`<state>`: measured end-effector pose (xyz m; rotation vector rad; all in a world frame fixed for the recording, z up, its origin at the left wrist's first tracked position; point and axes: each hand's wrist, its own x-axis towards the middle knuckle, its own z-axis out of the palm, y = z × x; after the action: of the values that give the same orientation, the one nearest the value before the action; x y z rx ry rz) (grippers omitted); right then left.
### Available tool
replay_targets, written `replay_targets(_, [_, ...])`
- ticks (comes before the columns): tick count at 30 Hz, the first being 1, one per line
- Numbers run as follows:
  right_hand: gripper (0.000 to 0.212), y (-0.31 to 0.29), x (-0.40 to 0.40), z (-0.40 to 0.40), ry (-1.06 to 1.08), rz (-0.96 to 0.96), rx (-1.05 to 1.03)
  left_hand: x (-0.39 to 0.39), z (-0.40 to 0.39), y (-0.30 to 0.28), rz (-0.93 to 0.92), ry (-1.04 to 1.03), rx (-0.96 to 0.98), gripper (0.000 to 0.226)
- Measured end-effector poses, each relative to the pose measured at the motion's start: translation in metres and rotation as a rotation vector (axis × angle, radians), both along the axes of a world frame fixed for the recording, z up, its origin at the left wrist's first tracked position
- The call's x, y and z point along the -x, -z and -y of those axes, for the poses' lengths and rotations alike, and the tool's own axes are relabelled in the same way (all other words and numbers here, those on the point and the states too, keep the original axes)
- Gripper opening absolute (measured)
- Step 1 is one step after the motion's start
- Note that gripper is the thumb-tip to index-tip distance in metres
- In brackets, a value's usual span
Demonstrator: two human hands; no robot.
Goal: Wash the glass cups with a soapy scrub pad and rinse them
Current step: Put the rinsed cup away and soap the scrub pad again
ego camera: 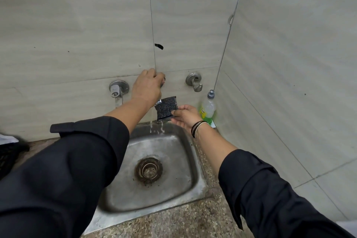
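My left hand (147,86) grips the handle of the wall tap above the sink, and the tap itself is mostly hidden behind it. Water (152,121) runs down from the spout into the steel sink (119,195). My right hand (184,117) pinches a dark grey scrub pad (166,107) by its lower right corner and holds it upright beside the stream. No glass cups are in view.
A bottle of green dish soap (208,109) stands in the corner right of the sink. Another tap (117,89) sits on the wall to the left, and a capped outlet (195,81) to the right. The sink drain (148,169) is rusty. A speckled stone counter (183,222) surrounds the sink.
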<state>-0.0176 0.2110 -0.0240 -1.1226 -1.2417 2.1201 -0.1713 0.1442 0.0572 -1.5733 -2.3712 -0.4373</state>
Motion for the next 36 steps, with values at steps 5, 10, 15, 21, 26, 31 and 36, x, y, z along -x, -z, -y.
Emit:
replay_targets(5, [0.026,-0.001,-0.024,0.006,0.023,-0.011,0.010,-0.004,0.019,-0.006,0.086,0.152,-0.001,0.027])
replay_targets(10, [0.026,0.001,-0.042,0.011,0.018,-0.016,0.018,0.010,0.056,0.008,0.061,0.321,-0.040,0.029])
replay_targets(15, [0.025,0.004,-0.063,0.010,0.030,-0.030,0.008,-0.031,0.063,0.045,0.185,0.052,-0.263,0.042])
replay_targets(21, [0.023,0.019,-0.080,0.008,-0.023,-0.061,0.028,-0.106,0.068,0.103,1.144,-0.201,-0.302,0.044])
replay_targets(26, [0.017,0.039,-0.087,0.001,-0.132,0.053,-0.067,-0.113,0.047,0.107,1.768,-0.269,-0.431,0.015])
replay_targets(31, [0.046,0.070,-0.083,-0.048,0.190,0.546,-0.541,-0.102,0.034,0.108,1.795,-0.344,-0.468,0.011])
replay_targets(36, [0.071,0.094,-0.057,-0.089,0.297,0.639,-0.669,-0.095,0.027,0.114,1.802,-0.345,-0.473,0.008])
